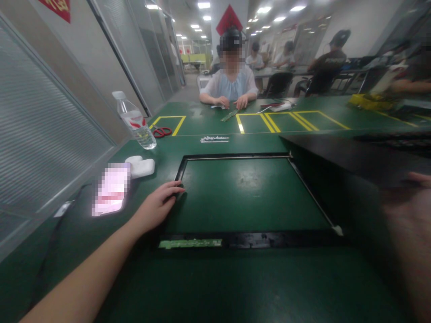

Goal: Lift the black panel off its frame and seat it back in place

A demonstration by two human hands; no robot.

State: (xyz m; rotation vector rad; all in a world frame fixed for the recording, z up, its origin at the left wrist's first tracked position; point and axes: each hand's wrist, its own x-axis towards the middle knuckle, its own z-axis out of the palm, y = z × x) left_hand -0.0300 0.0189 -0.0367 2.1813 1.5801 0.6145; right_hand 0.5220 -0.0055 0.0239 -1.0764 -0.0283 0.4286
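Observation:
My left hand (pixel 161 204) lies on the left side of a thin black rectangular frame (pixel 261 240), fingers stretched over its edge. The frame lies flat on the green table, with a green strip (pixel 190 243) at the left of its wide near bar. Small pale bits show at its right corners. At the right, my right hand (pixel 409 220), blurred and partly cut off, grips a large dark flat panel (pixel 340 154). That panel is tilted up off the table beside the frame's right side; the fingers beneath it are hidden.
A water bottle (pixel 136 123), red-handled scissors (pixel 162 132), a lit phone (pixel 112 188) and a white case (pixel 143 168) stand left. Small white strips (pixel 214 139) lie beyond the frame. Yellow tape (pixel 286 114) marks the far table (pixel 208 123), where another person (pixel 232 83) sits.

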